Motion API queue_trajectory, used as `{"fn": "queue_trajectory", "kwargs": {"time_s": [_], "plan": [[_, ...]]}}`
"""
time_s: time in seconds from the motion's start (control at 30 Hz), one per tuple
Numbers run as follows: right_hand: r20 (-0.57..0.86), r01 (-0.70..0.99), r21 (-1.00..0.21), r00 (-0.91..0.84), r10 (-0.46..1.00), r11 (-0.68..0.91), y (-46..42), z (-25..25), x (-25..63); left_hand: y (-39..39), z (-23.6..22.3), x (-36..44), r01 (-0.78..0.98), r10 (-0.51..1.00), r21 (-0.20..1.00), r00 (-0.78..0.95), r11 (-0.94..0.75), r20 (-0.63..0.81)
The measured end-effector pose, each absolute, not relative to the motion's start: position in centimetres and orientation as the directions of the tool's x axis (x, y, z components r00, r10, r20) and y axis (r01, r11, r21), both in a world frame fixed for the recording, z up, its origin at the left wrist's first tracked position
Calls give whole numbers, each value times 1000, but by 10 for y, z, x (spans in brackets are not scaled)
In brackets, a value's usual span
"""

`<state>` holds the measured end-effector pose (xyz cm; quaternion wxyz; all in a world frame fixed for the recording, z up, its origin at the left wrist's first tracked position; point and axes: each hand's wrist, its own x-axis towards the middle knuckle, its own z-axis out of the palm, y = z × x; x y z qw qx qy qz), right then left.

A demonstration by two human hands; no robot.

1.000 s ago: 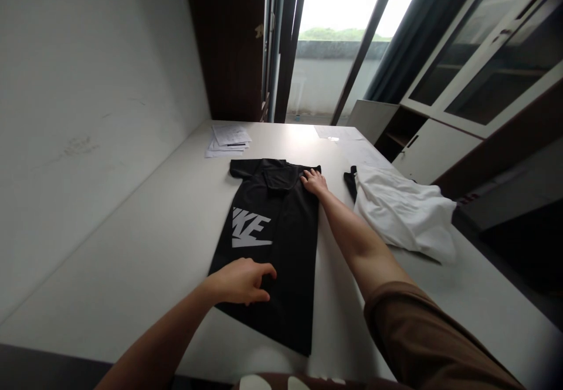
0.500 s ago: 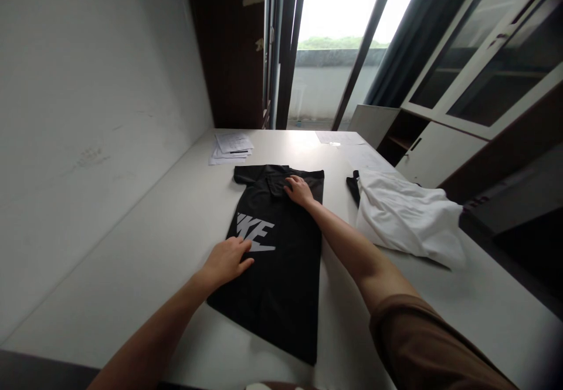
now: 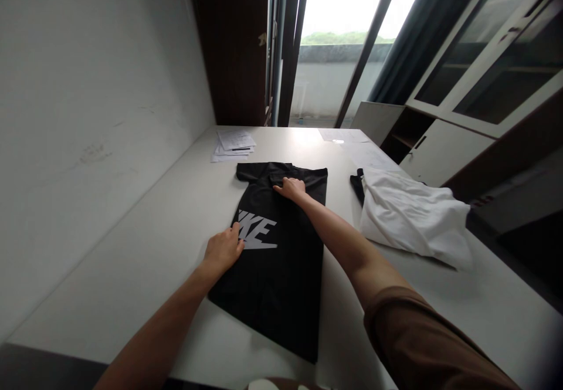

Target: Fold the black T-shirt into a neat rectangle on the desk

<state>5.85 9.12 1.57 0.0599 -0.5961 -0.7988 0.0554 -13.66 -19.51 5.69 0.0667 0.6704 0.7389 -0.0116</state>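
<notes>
Head view: I have the left grip at the left edge of the black T-shirt, fingers bent by the left end of its pale lettering; whether they pinch the cloth or only press it, I cannot tell. The right grip is at the shirt's far end, near the collar, fingers lowered; I cannot make out whether any fabric is caught. The shirt lies flat on the tabletop, a short sleeve out to the far left. The lettering is cut off at the left edge, so I judge that side turned under. To handle this cloth well, I would want the far contact light but steady, like an anchor, and the left one working gently so no creases creep in. I would also mind the right forearm, which crosses the shirt's right edge and could drag it. To the right, apart from the shirt, lies a white cloth; papers lie far left.
</notes>
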Motion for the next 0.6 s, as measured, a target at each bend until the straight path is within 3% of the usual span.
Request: {"fn": "queue_trajectory", "kwargs": {"time_s": [0.33, 0.6], "plan": [[40, 951, -241, -193, 980, 196, 99, 18, 38, -186, 62, -141, 963, 951, 23, -261, 269, -167], [211, 856, -286, -383, 899, 432, 91, 21, -10, -182, 57, -150, 969, 968, 109, -206, 223, -146]]}}
